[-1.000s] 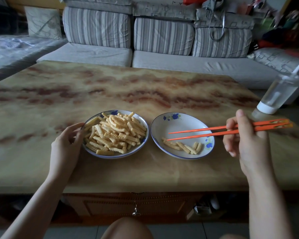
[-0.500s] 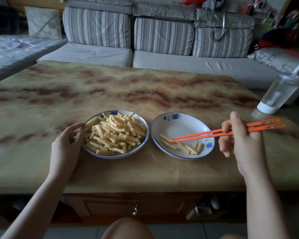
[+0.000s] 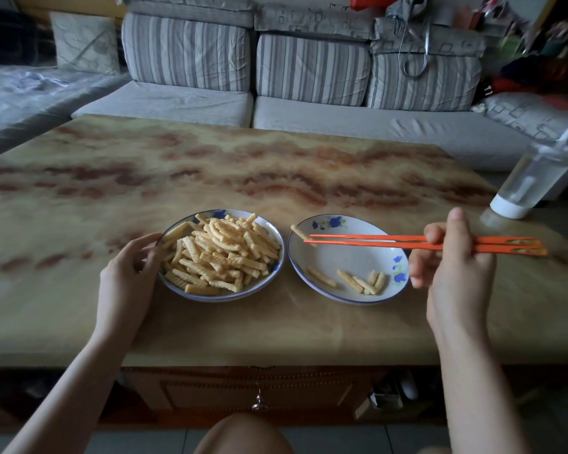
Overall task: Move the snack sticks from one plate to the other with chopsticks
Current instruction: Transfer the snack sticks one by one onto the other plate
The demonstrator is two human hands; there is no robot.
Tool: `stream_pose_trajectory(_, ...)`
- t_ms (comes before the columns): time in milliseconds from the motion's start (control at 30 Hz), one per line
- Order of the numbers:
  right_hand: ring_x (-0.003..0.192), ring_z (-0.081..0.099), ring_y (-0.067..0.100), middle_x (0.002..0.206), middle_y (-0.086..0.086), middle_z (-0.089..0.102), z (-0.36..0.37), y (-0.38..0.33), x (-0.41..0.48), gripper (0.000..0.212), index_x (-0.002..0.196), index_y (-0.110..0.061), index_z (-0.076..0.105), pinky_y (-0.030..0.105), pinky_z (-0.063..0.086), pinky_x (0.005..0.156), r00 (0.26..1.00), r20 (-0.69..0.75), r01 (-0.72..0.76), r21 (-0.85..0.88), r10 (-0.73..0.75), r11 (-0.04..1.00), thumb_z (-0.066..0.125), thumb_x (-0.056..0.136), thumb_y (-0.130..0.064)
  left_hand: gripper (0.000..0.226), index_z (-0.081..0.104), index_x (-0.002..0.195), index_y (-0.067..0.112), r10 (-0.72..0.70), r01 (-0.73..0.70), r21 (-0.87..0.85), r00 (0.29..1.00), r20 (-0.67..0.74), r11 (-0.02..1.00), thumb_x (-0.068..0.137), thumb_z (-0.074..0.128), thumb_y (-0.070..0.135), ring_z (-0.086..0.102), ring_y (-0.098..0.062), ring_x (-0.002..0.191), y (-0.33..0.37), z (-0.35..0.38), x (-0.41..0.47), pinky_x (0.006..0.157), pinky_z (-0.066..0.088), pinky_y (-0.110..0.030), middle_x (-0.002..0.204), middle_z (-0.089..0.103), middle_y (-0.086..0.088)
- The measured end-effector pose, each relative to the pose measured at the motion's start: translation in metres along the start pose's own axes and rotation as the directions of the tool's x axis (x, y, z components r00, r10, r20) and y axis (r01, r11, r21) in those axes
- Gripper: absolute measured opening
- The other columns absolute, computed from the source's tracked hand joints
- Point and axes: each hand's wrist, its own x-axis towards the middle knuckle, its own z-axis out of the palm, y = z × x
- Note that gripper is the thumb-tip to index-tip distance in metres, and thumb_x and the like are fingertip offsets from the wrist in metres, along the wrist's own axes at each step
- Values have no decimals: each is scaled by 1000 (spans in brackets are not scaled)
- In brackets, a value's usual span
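The left plate (image 3: 224,298), white with a blue rim, holds a heap of ridged yellow snack sticks (image 3: 222,253). Beside it, the right plate (image 3: 341,258) has several snack sticks (image 3: 358,280) along its near side. My right hand (image 3: 453,273) grips orange chopsticks (image 3: 374,241) that point left. Their tips pinch one snack stick (image 3: 299,231) above the far left rim of the right plate. My left hand (image 3: 128,280) curls on the left plate's left rim, thumb and fingers touching it.
Both plates sit near the front edge of a marbled brown table (image 3: 276,178). A clear bottle with a white cap (image 3: 535,178) stands upside down at the table's right edge. A striped grey sofa (image 3: 309,116) runs behind the table.
The chopsticks dipped to the sticks in the right plate, closed on one and carried it up and left to the plate's far left rim. My left hand stayed on the left plate.
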Motion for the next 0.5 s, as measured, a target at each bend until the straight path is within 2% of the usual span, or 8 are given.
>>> stream_pose_trajectory(133,27,37,11,38,-2,44,20,4,-14,42,63,-13,43,14,24,32,992,107,-73,42,68,996,40,101,-30,28,66,120,19,2,-2,6,1000,-7,1000,94,55,19,58,-10,91,2,0,-1,77,38,-25,98,65,3)
stream_pose_trajectory(300,26,37,11,41,-4,44,38,12,-28,45,58,-14,45,15,23,32,963,260,-74,20,66,997,40,101,-26,29,66,121,19,-2,2,6,1000,-9,1000,94,55,20,58,-11,91,4,0,-1,78,38,-26,96,63,4)
stream_pose_trajectory(400,25,36,15,34,2,41,41,14,-30,49,53,-17,49,15,22,32,949,306,-68,-19,71,997,43,100,-29,29,65,121,19,-2,2,12,1000,-6,1000,94,55,20,57,-10,91,4,0,-1,77,38,-26,97,63,5)
stream_pose_trajectory(500,24,34,15,31,4,39,39,14,-29,47,56,-14,51,16,21,32,943,326,-63,-28,69,998,42,100,-29,30,65,122,19,-4,4,14,1000,-5,1000,94,54,19,57,-10,90,4,0,-1,77,37,-25,97,63,4)
